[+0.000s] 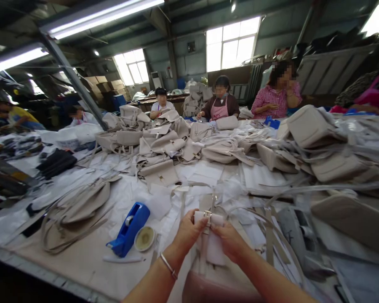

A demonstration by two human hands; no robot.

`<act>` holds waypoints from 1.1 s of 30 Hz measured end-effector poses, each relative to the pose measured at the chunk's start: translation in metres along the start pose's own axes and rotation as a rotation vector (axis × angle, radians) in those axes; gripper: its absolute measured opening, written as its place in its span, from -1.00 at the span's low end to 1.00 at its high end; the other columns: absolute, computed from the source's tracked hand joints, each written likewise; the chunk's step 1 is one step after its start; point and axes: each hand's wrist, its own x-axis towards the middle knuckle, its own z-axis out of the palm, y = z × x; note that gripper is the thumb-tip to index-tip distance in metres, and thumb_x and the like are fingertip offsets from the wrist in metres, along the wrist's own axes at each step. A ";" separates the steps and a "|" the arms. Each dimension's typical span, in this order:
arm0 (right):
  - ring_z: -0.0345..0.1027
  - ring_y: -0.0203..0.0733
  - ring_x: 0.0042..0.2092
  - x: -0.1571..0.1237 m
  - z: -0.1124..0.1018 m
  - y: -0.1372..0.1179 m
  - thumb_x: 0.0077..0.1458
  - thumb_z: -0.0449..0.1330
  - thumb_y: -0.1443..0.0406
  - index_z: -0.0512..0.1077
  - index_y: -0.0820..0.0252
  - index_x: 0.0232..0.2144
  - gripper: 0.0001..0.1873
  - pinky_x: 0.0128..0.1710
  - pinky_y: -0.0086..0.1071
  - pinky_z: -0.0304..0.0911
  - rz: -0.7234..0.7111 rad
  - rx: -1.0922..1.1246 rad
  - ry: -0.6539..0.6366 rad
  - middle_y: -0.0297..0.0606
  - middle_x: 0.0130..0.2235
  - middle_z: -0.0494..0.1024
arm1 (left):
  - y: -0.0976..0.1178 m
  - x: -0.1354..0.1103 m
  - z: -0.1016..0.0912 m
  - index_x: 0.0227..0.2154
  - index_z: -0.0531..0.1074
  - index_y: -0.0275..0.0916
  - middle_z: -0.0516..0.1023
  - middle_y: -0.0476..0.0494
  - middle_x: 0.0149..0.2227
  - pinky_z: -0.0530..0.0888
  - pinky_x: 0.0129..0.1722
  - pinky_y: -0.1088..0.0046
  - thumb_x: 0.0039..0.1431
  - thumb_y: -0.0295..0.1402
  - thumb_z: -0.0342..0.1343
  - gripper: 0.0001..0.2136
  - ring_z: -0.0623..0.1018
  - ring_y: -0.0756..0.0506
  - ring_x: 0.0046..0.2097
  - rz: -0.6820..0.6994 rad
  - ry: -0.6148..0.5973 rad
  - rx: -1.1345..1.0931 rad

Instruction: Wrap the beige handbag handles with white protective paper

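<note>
In the head view, my left hand (188,230) pinches the left end of a folded white wrapping sheet (215,250), its thumb close to a metal buckle (207,215) on a beige strap. My right hand (230,242) grips the sheet's right side, fingers closed around its edge. The sheet lies behind the buckle, and part of it hangs down over a beige handbag (221,282) in front of me. Both sets of fingertips are partly hidden by the sheet.
A blue tape dispenser (129,229) and a small round tub (144,238) stand to the left, near a beige bag (88,202). A grey dispenser (298,235) is at right. Piled bags (161,145) cover the table's far side, where several people sit.
</note>
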 end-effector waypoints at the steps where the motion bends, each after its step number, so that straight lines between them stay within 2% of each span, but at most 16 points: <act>1: 0.54 0.00 -0.23 -0.001 0.000 0.001 -0.10 0.41 0.20 0.52 0.21 -0.13 -0.56 -0.10 -0.10 0.39 -0.018 0.018 0.020 -0.14 -0.26 0.66 | -0.001 -0.003 0.002 -0.06 0.46 -0.36 0.61 -0.24 -0.20 0.46 -0.17 0.33 0.05 0.01 0.22 -0.45 0.56 -0.20 -0.16 -0.010 -0.027 -0.019; 3: 0.53 0.02 -0.20 -0.003 0.000 0.003 -0.07 0.40 0.17 0.51 0.19 -0.11 -0.55 -0.10 -0.09 0.40 -0.044 0.049 0.049 -0.14 -0.22 0.66 | -0.003 -0.008 0.004 -0.19 0.50 -0.33 0.61 -0.18 -0.24 0.45 -0.21 0.38 0.07 0.02 0.20 -0.53 0.55 -0.18 -0.18 -0.019 -0.072 -0.035; 5: 0.53 0.01 -0.19 -0.004 0.000 0.003 -0.02 0.36 0.12 0.51 0.18 -0.09 -0.56 -0.10 -0.11 0.40 -0.059 0.056 0.041 -0.12 -0.19 0.65 | -0.003 -0.012 0.004 -0.24 0.50 -0.31 0.60 -0.13 -0.27 0.43 -0.24 0.41 0.08 0.01 0.20 -0.57 0.54 -0.15 -0.21 -0.022 -0.070 -0.020; 10: 0.52 -0.06 -0.26 -0.004 0.000 -0.008 -0.01 0.36 0.12 0.54 0.26 -0.15 -0.59 -0.13 -0.20 0.39 -0.051 -0.138 0.026 -0.11 -0.25 0.65 | 0.005 -0.018 0.002 -0.37 0.47 -0.27 0.52 -0.02 -0.42 0.36 -0.36 0.49 0.06 -0.12 0.26 -0.72 0.46 -0.06 -0.35 0.100 0.055 0.161; 12: 0.52 -0.07 -0.25 -0.003 0.000 -0.014 -0.03 0.37 0.13 0.56 0.29 -0.20 -0.61 -0.10 -0.21 0.37 -0.074 -0.203 0.033 -0.12 -0.27 0.65 | 0.010 -0.021 0.002 -0.33 0.47 -0.25 0.54 -0.03 -0.37 0.39 -0.30 0.48 0.09 -0.18 0.25 -0.77 0.48 -0.06 -0.32 0.180 0.084 0.164; 14: 0.51 -0.06 -0.25 -0.003 -0.001 -0.019 -0.05 0.38 0.13 0.57 0.30 -0.22 -0.61 -0.10 -0.21 0.37 -0.095 -0.248 0.032 -0.13 -0.29 0.64 | 0.014 -0.025 0.001 -0.20 0.47 -0.23 0.56 -0.09 -0.27 0.42 -0.18 0.44 0.10 -0.20 0.26 -0.73 0.51 -0.08 -0.23 0.215 0.038 0.048; 16: 0.50 -0.06 -0.27 -0.002 -0.003 -0.023 -0.07 0.38 0.12 0.58 0.30 -0.24 -0.60 -0.14 -0.21 0.37 -0.097 -0.281 0.050 -0.15 -0.33 0.64 | 0.015 -0.027 -0.001 -0.10 0.45 -0.24 0.57 -0.15 -0.21 0.44 -0.16 0.40 0.11 -0.14 0.24 -0.64 0.53 -0.11 -0.19 0.141 -0.092 -0.167; 18: 0.49 -0.05 -0.30 -0.002 -0.004 -0.024 -0.09 0.38 0.09 0.57 0.30 -0.25 -0.58 -0.18 -0.20 0.38 -0.081 -0.288 0.071 -0.15 -0.36 0.63 | 0.013 -0.025 -0.002 -0.08 0.46 -0.27 0.57 -0.19 -0.23 0.45 -0.24 0.40 0.16 -0.05 0.17 -0.59 0.53 -0.10 -0.24 -0.019 -0.222 -0.401; 20: 0.48 -0.05 -0.32 -0.003 -0.003 -0.025 -0.10 0.38 0.08 0.57 0.30 -0.26 -0.57 -0.21 -0.20 0.38 -0.070 -0.287 0.084 -0.15 -0.37 0.62 | 0.009 -0.020 -0.002 -0.14 0.48 -0.28 0.56 -0.18 -0.29 0.44 -0.30 0.43 0.16 -0.02 0.17 -0.60 0.52 -0.07 -0.30 -0.157 -0.261 -0.571; 22: 0.47 -0.07 -0.32 -0.004 -0.001 -0.025 -0.11 0.39 0.09 0.57 0.29 -0.28 -0.59 -0.23 -0.24 0.36 -0.066 -0.292 0.084 -0.16 -0.37 0.61 | 0.006 -0.015 0.001 -0.21 0.49 -0.28 0.55 -0.13 -0.34 0.43 -0.29 0.44 0.08 -0.07 0.27 -0.63 0.51 -0.04 -0.34 -0.202 -0.250 -0.624; 24: 0.46 -0.09 -0.33 -0.005 0.002 -0.025 -0.10 0.39 0.10 0.56 0.29 -0.29 -0.61 -0.26 -0.27 0.34 -0.062 -0.302 0.073 -0.19 -0.38 0.60 | 0.005 -0.011 0.006 -0.20 0.49 -0.27 0.54 -0.09 -0.37 0.41 -0.30 0.45 0.02 -0.08 0.32 -0.61 0.50 -0.03 -0.36 -0.219 -0.264 -0.558; 27: 0.40 -0.15 -0.38 -0.005 0.003 -0.022 -0.07 0.36 0.07 0.55 0.26 -0.32 -0.63 -0.31 -0.31 0.29 -0.061 -0.352 0.084 -0.24 -0.43 0.57 | 0.006 -0.010 0.014 -0.12 0.50 -0.28 0.55 -0.14 -0.33 0.40 -0.30 0.45 0.12 0.00 0.20 -0.56 0.51 -0.06 -0.32 -0.172 -0.325 -0.358; 31: 0.24 -0.20 -0.44 0.000 -0.007 -0.013 -0.10 0.34 0.07 0.48 0.22 -0.53 -0.68 -0.44 -0.36 0.13 -0.147 -0.660 0.264 -0.32 -0.54 0.43 | 0.002 -0.011 0.025 -0.13 0.52 -0.31 0.56 -0.16 -0.31 0.42 -0.27 0.41 0.19 0.09 0.03 -0.48 0.51 -0.10 -0.29 -0.100 -0.314 -0.231; 33: 0.24 -0.18 -0.42 0.000 -0.012 -0.014 -0.05 0.29 0.12 0.44 0.21 -0.59 -0.72 -0.42 -0.34 0.12 -0.237 -0.826 0.276 -0.31 -0.53 0.41 | 0.001 -0.011 0.028 -0.16 0.52 -0.32 0.56 -0.15 -0.35 0.43 -0.30 0.40 0.17 0.12 0.04 -0.46 0.50 -0.09 -0.33 -0.113 -0.292 -0.243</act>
